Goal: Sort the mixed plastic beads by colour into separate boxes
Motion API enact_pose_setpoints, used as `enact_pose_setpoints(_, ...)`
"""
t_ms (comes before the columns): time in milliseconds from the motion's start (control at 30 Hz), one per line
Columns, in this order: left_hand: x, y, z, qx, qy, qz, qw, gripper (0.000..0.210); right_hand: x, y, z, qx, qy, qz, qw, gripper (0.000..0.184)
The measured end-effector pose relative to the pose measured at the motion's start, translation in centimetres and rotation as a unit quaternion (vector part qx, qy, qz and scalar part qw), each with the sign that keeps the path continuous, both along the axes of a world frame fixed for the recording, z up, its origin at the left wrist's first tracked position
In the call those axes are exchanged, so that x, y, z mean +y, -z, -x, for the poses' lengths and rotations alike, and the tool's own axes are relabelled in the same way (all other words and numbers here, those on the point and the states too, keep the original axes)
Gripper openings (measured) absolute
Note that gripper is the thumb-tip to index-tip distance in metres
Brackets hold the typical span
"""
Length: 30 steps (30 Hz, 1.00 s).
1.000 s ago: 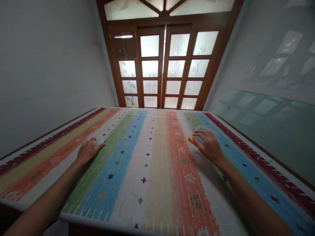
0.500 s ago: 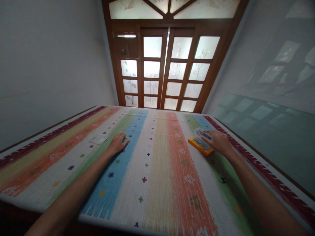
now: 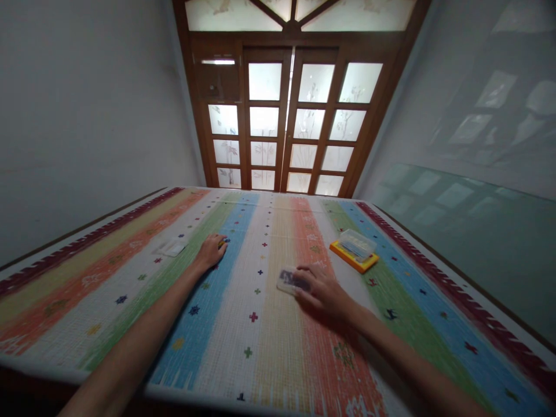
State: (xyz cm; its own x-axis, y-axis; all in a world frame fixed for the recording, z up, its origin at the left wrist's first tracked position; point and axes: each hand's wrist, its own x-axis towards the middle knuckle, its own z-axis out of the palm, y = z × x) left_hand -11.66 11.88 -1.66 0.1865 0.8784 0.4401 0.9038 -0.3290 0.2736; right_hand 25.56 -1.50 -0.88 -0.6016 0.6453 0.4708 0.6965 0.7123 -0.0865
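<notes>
My right hand (image 3: pixel 321 288) grips a small flat clear plastic case (image 3: pixel 285 279) with dark contents, over the cream and orange stripes of the tablecloth. My left hand (image 3: pixel 211 250) rests on the blue stripe with its fingers curled. A bit of yellow shows at its fingertips, but the thing there is mostly hidden. To the right lies a yellow-orange box (image 3: pixel 365 265) with a clear plastic case (image 3: pixel 357 242) on top of it. Left of my left hand, a flat whitish clear case (image 3: pixel 172 248) lies on the cloth.
A striped, patterned tablecloth (image 3: pixel 234 324) covers the table. Beyond its far edge stands a wooden door with glass panes (image 3: pixel 264 121). A pale wall (image 3: pixel 87 104) rises on the left, and a greenish glass panel (image 3: pixel 469 231) leans along the right side.
My right hand has moved left and nearer from the yellow-orange box, bringing a flat clear case with it. Another clear case remains on the box. My left hand has barely moved.
</notes>
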Motion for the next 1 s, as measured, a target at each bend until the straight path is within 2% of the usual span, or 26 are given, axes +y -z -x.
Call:
enact_pose_setpoints(100,-1.0,-0.3,0.0,-0.014,0.008,-0.029,0.999,0.036,-0.3,0.5,2.0,-0.057,-0.036,-0.043,0.997,0.033)
enact_pose_setpoints(200,-3.1,-0.6,-0.5,-0.026,0.044,-0.043,0.998,0.041,0.1,1.1,3.0,-0.109,-0.039,-0.098,0.988,0.03)
enact_pose_setpoints(300,-6.2,-0.7,-2.3,-0.054,0.2,0.03,0.978,0.061,0.6,1.7,3.5,-0.16,-0.042,-0.156,0.974,0.033)
enact_pose_setpoints(400,-9.1,-0.5,-5.3,-0.097,0.277,0.126,0.948,0.084,1.2,2.3,3.5,-0.188,-0.05,-0.206,0.959,0.036)
enact_pose_setpoints(533,-10.7,-0.2,-9.6,-0.178,0.279,0.171,0.928,0.083,1.9,2.5,3.1,-0.193,-0.061,-0.25,0.947,0.034)
enact_pose_setpoints(633,-10.4,-0.1,-11.5,-0.236,0.271,0.188,0.914,0.072,2.0,2.3,2.9,-0.19,-0.069,-0.226,0.953,0.03)
enact_pose_setpoints(733,-10.1,0.0,-11.9,-0.278,0.275,0.207,0.897,0.071,1.7,1.9,3.0,-0.197,-0.063,-0.19,0.96,0.027)
enact_pose_setpoints(1000,-10.3,-0.7,-11.6,-0.318,0.28,0.244,0.872,0.069,0.7,0.4,4.2,-0.296,-0.017,-0.151,0.943,0.02)
